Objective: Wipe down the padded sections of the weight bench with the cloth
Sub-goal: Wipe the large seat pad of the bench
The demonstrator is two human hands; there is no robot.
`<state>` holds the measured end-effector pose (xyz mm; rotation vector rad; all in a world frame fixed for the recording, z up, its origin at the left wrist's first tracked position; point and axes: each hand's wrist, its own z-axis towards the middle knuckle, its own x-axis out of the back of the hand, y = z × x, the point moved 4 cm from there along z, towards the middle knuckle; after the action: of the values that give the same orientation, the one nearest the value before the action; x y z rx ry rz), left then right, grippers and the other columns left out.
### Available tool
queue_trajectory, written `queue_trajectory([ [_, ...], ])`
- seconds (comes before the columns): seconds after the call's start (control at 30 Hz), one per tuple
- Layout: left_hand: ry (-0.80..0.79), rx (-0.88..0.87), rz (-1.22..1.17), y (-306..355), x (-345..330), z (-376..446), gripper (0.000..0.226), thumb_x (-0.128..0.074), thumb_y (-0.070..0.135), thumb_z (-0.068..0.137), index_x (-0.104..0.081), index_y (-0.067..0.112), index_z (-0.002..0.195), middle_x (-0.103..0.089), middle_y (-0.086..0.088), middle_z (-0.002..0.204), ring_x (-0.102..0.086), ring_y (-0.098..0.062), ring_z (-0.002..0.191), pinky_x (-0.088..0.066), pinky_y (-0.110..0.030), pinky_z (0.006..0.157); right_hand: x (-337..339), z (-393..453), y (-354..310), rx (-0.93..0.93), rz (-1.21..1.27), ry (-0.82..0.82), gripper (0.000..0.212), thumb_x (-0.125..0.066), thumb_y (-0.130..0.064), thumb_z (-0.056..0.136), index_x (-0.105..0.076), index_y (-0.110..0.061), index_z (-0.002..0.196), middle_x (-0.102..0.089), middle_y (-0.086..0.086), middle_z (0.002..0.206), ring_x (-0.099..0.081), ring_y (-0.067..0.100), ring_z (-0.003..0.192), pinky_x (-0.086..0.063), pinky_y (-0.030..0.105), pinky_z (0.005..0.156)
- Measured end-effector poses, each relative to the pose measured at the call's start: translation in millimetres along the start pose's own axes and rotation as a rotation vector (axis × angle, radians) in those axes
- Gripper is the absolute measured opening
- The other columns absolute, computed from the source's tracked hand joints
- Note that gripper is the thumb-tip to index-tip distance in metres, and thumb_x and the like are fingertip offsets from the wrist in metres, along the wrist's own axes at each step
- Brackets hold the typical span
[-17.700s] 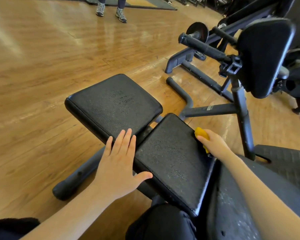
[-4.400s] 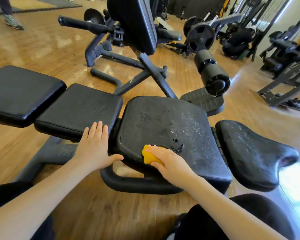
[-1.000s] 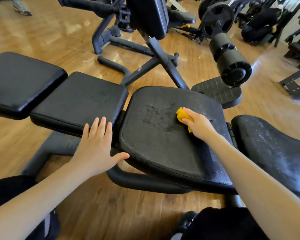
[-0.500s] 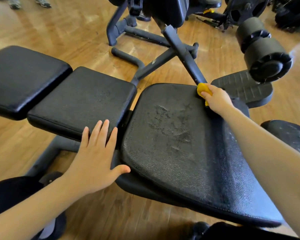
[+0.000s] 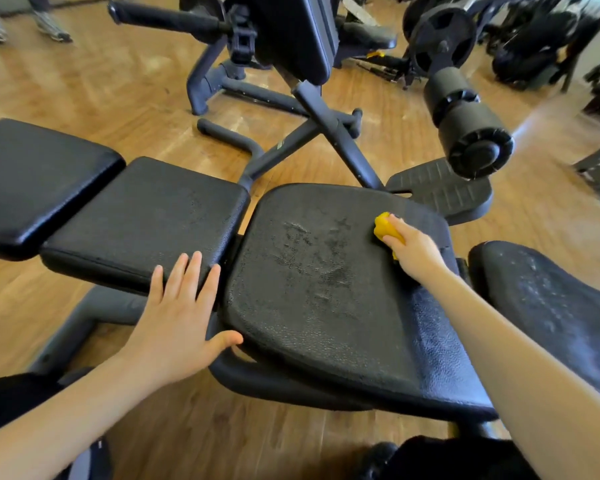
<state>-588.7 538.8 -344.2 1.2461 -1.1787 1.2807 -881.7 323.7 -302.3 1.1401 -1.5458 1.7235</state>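
Note:
A black weight bench runs across the view in several padded sections. My right hand (image 5: 413,249) presses a balled yellow cloth (image 5: 385,230) onto the far right part of the wide central pad (image 5: 326,292), which shows damp smears in its middle. My left hand (image 5: 181,313) lies flat with fingers spread on the near edge of the middle pad (image 5: 146,220), thumb by the gap between pads. Further left is the end pad (image 5: 32,178). On the right, a curved pad (image 5: 551,299) carries pale specks.
A foam roller (image 5: 468,123) on an arm hangs above a ribbed footplate (image 5: 440,188) behind the bench. An upright pad (image 5: 295,32) on crossed steel legs stands at the back. Weight machines fill the far right. Someone's shoes (image 5: 49,24) are at top left on the wooden floor.
My right hand slid the cloth from the pad's middle to its far edge, then a little back toward me. My left hand stayed flat on the middle pad.

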Motion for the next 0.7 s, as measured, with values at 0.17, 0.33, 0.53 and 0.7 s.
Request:
queue_trajectory([
  [0.17, 0.037, -0.003, -0.008, 4.2, 9.0, -1.0, 0.099, -0.022, 0.08, 0.077, -0.018, 0.009, 0.146, -0.011, -0.023, 0.152, -0.008, -0.038, 0.141, -0.006, -0.055, 0.109, -6.3, -51.4, 2.6, 0.034, 0.032, -0.052, 0.048, -0.05, -0.027, 0.094, -0.038, -0.024, 0.14, -0.036, -0.004, 0.148, -0.044, 0.022, 0.128, -0.046, 0.028, 0.091],
  [0.33, 0.007, 0.025, -0.004, 6.6, 10.8, -3.3, 0.093, -0.032, 0.071, 0.082, 0.004, 0.017, 0.148, 0.012, -0.017, 0.154, 0.013, -0.032, 0.142, 0.006, -0.049, 0.112, -9.4, -110.9, 0.5, 0.061, 0.043, -0.131, 0.048, -0.049, -0.031, 0.094, -0.037, -0.029, 0.14, -0.036, -0.01, 0.148, -0.038, 0.015, 0.134, -0.042, 0.041, 0.103],
  [0.53, 0.073, 0.009, -0.099, 9.1, 19.7, -6.7, 0.092, -0.043, 0.065, 0.081, -0.008, 0.012, 0.148, -0.002, -0.019, 0.155, 0.002, -0.034, 0.143, -0.001, -0.052, 0.113, -5.7, -171.3, -11.2, 0.154, 0.003, -0.177, 0.047, -0.046, -0.031, 0.095, -0.035, -0.028, 0.141, -0.035, -0.014, 0.147, -0.029, 0.006, 0.137, -0.022, 0.024, 0.115],
  [0.7, 0.072, 0.012, -0.107, 10.3, 20.8, -7.2, 0.095, -0.042, 0.067, 0.078, -0.011, 0.009, 0.148, -0.008, -0.02, 0.154, -0.003, -0.035, 0.142, -0.005, -0.053, 0.112, -1.2, -197.8, -2.7, 0.217, -0.03, -0.176, 0.046, -0.046, -0.029, 0.095, -0.034, -0.032, 0.14, -0.032, -0.024, 0.14, -0.028, -0.005, 0.131, -0.018, 0.014, 0.11],
])
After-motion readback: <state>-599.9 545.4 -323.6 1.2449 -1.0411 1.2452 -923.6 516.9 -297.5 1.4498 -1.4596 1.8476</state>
